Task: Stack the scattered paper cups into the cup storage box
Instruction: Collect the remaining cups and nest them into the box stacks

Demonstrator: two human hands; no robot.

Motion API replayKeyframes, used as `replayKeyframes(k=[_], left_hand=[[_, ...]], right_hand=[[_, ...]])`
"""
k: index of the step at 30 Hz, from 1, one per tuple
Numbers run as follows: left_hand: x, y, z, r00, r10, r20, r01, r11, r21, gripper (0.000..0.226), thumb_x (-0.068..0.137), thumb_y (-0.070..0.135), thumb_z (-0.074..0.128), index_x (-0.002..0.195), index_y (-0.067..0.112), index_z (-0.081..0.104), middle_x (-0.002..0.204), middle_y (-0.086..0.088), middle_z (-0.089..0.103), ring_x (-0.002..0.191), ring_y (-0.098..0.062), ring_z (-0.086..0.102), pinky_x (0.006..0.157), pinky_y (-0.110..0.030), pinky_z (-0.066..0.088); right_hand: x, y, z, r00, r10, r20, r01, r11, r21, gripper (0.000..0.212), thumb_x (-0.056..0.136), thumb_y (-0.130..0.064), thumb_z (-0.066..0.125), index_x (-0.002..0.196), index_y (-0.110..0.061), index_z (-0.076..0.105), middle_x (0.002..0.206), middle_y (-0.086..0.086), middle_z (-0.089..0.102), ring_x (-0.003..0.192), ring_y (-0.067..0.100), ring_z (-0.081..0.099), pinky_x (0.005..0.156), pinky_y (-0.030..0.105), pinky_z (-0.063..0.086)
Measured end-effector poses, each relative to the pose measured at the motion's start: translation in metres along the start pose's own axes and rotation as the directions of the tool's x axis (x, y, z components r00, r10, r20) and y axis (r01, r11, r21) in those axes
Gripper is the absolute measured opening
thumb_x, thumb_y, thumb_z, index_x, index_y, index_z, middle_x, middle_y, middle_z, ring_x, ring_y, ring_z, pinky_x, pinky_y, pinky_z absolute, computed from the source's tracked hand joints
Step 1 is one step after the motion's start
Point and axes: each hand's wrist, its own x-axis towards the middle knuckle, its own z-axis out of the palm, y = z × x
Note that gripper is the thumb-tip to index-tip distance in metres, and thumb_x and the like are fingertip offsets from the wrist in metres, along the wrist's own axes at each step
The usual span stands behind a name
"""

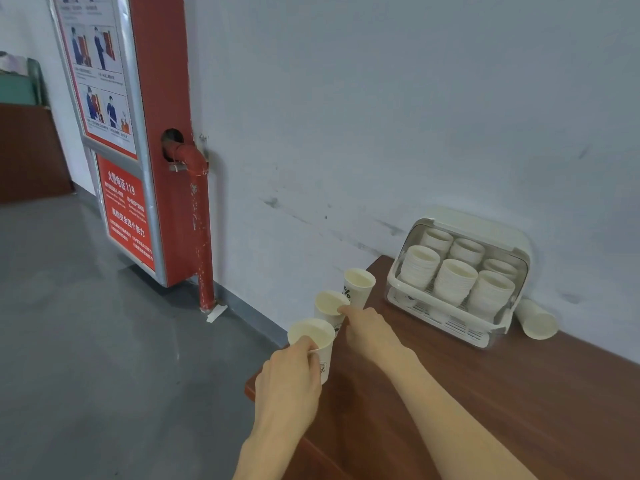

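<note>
Three white paper cups point(359, 285) stand upright in a row near the table's left edge; a fourth point(538, 322) lies tipped beside the clear-lidded storage box point(453, 308), which holds cup stacks point(454, 280)

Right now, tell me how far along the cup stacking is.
Done: the storage box already holds several stacks of cups. In hand: the left hand holds the nearest cup by its rim, and the right hand pinches the middle cup. Left: the far upright cup and a cup lying on its side right of the box.
</note>
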Motion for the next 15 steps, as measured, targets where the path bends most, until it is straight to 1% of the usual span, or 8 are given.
replayKeyframes(k=[3, 6, 9, 12, 15], left_hand=[[0.001, -0.001, -0.003, 1.0, 0.0, 0.002, 0.0, 1.0, -0.009, 0.018, 0.099, 0.03, 0.036, 0.099, 0.028, 0.054, 0.093, 0.006, 0.063, 0.078, -0.016, 0.052, 0.068, -0.03, 0.044], [0.002, 0.0, -0.005, 1.0, -0.004, 0.007, 0.004, 1.0, -0.016, 0.017, 0.099, 0.03, 0.037, 0.098, 0.028, 0.054, 0.088, 0.008, 0.06, 0.075, -0.015, 0.05, 0.064, -0.029, 0.041], [0.002, 0.002, -0.006, 1.0, -0.001, 0.004, 0.001, 1.0, -0.018, 0.016, 0.098, 0.029, 0.037, 0.096, 0.027, 0.053, 0.083, 0.008, 0.057, 0.074, -0.016, 0.05, 0.063, -0.029, 0.041], [0.004, 0.005, -0.007, 1.0, 0.008, 0.008, -0.008, 1.0, -0.003, 0.016, 0.097, 0.028, 0.038, 0.096, 0.024, 0.053, 0.087, 0.004, 0.06, 0.077, -0.02, 0.052, 0.066, -0.033, 0.044], [0.005, 0.008, -0.006, 1.0, 0.019, -0.001, -0.019, 1.0, -0.003, 0.017, 0.097, 0.027, 0.038, 0.098, 0.024, 0.055, 0.089, 0.003, 0.062, 0.079, -0.02, 0.054, 0.067, -0.034, 0.047]], right_hand=[[0.002, 0.0, 0.007, 1.0, 0.018, -0.012, -0.018, 0.999, -0.036, 0.033, 0.089, -0.006, 0.036, 0.116, -0.013, 0.052, 0.106, 0.015, 0.059, 0.092, 0.035, 0.056, 0.069, 0.035, 0.043], [0.0, -0.001, 0.011, 0.999, 0.023, -0.035, -0.024, 0.999, -0.047, 0.022, 0.088, -0.006, 0.036, 0.103, -0.011, 0.052, 0.1, 0.013, 0.058, 0.084, 0.032, 0.053, 0.066, 0.034, 0.041], [-0.002, -0.001, 0.012, 0.998, 0.035, -0.057, -0.037, 0.999, -0.029, 0.017, 0.088, -0.007, 0.037, 0.096, -0.012, 0.051, 0.098, 0.011, 0.058, 0.082, 0.031, 0.053, 0.065, 0.034, 0.039], [-0.007, 0.002, 0.011, 0.996, 0.036, -0.085, -0.037, 0.999, -0.012, 0.013, 0.09, -0.01, 0.037, 0.092, -0.014, 0.049, 0.096, 0.011, 0.06, 0.079, 0.032, 0.052, 0.063, 0.033, 0.037], [-0.015, 0.007, 0.008, 0.994, 0.025, -0.111, -0.024, 1.0, 0.009, 0.012, 0.092, -0.013, 0.036, 0.091, -0.012, 0.049, 0.092, 0.01, 0.059, 0.079, 0.032, 0.054, 0.061, 0.034, 0.037]])
